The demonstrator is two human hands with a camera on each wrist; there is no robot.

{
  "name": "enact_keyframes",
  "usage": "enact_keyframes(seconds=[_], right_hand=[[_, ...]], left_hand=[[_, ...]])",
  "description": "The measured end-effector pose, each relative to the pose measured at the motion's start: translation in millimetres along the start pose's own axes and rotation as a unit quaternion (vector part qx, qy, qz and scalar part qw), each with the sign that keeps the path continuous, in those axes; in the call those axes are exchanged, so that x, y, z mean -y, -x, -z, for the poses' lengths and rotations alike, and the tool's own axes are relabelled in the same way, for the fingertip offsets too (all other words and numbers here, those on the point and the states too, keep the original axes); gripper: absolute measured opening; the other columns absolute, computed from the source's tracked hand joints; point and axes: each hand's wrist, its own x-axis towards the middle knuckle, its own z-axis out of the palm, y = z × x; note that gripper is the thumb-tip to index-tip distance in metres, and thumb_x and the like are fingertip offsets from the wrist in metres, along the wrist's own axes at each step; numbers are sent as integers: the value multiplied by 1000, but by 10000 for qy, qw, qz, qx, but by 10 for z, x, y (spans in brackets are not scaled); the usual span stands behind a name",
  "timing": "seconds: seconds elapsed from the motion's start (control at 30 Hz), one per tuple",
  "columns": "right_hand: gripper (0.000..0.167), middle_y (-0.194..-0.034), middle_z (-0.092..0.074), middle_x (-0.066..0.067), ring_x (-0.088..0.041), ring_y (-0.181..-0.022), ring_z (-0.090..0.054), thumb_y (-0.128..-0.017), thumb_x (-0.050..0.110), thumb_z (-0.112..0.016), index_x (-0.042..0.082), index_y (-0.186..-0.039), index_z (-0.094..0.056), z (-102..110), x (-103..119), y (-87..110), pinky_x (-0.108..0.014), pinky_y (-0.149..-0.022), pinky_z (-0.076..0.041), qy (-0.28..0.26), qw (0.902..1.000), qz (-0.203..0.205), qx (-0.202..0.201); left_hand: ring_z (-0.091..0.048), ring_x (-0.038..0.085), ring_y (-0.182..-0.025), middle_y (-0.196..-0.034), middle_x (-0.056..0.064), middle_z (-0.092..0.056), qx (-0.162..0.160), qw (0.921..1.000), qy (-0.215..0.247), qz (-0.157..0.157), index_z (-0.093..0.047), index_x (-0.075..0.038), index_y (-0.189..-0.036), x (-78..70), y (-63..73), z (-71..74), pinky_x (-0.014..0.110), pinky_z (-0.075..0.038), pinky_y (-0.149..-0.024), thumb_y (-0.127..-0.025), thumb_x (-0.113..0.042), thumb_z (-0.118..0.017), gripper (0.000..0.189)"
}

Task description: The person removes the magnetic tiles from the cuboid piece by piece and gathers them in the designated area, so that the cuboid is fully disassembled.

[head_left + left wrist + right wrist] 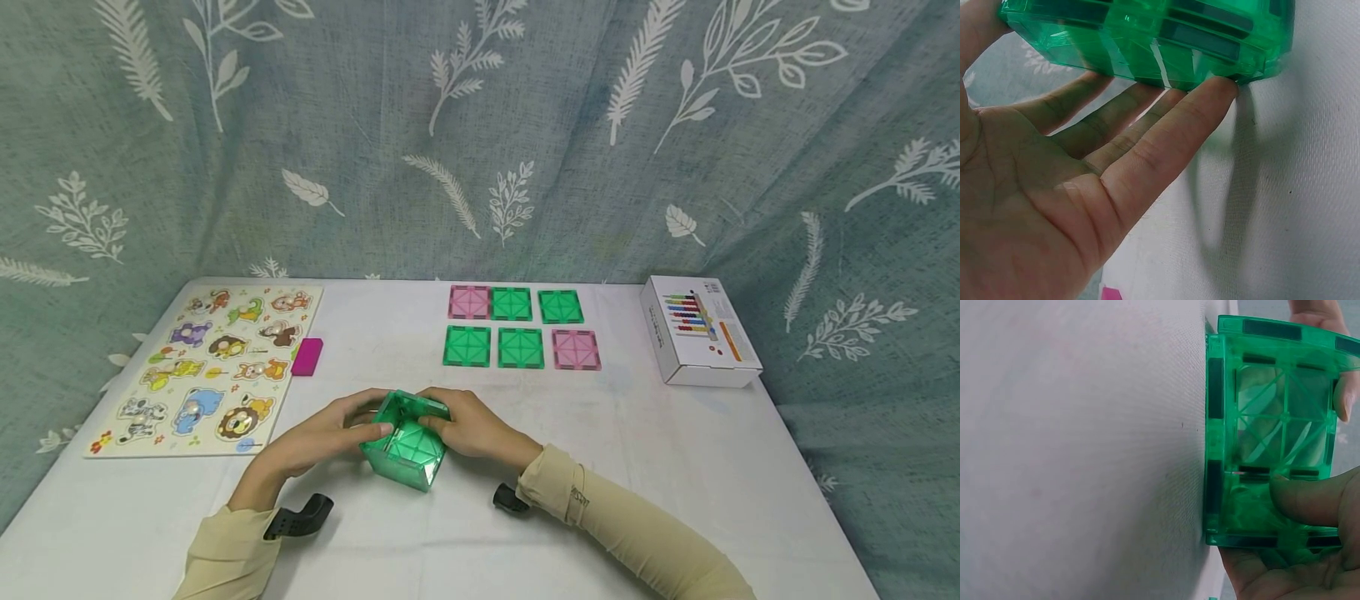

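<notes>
Between the two hands, an open box of green translucent magnetic tiles (414,443) stands near the middle of the white table, its inside facing up toward the head camera. My left hand (322,433) holds its left side, the thumb at the rim and the fingers (1166,134) against the outer wall. On the far right side, my right hand (472,423) pinches a wall, with its thumb (1310,499) inside the box and its other fingers outside. In the right wrist view, dark magnet strips show along the edges of the tile box (1214,437).
Beyond the hands, green tiles (467,346) and pink tiles (576,349) lie flat in two rows. An animal puzzle board (202,333) is at the left, with a magenta block (307,357) by its edge. A white carton (701,333) sits at the right.
</notes>
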Motion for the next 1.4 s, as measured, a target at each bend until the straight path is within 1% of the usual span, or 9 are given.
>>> enact_keyframes(seconds=[0.27,0.5,0.67,1.0,1.13,1.4], right_hand=[[31,-133,-68,0,-15,-129,-60,-102,22,-57,18,-133,-62,-11,-5,1,-38,-111,-46,-57,10000,-30,-2],[31,-132,-68,1,-14,-128,-60,-102,22,-58,18,-132,-63,-12,-15,-5,-36,-109,-47,-101,9999,-2,-7],[30,-131,-68,1,-14,-127,-61,-102,22,-58,18,-132,-63,-17,-31,-9,-36,-108,-49,-64,10000,47,-42],[29,-130,-69,1,-13,-125,-61,-102,23,-58,19,-130,-64,-18,-38,-22,-35,-107,-49,-142,9999,16,-72],[29,-130,-68,1,-14,-126,-61,-102,22,-58,19,-130,-64,-18,-37,-18,-36,-108,-48,-173,9998,1,-76],[29,-129,-69,1,-13,-124,-62,-102,22,-59,19,-130,-65,-12,-31,-10,-35,-107,-49,-207,9997,-7,-101]], left_hand=[[-35,53,-144,-158,26,-37,-11,10000,-44,36,-32,-3,-154,6,5,-4,64,-42,-109,-101,-31,-59,66],[-35,52,-145,-158,26,-37,-26,10000,-67,38,-32,-3,-155,-7,6,-7,65,-39,-110,-101,-32,-59,67],[-35,52,-145,-158,25,-36,-28,10000,-62,72,-32,-3,-155,-12,10,-11,64,-40,-110,-101,-32,-59,67],[-34,53,-145,-158,26,-35,-29,9999,-29,94,-32,-4,-154,-13,11,-9,64,-42,-109,-101,-32,-59,66],[-34,54,-145,-158,26,-35,-24,10000,-22,76,-32,-4,-155,-6,8,-9,62,-43,-108,-101,-32,-59,67],[-36,52,-144,-157,25,-37,-19,10000,-24,-33,-32,-3,-154,-10,12,-16,64,-41,-109,-101,-31,-58,65]])
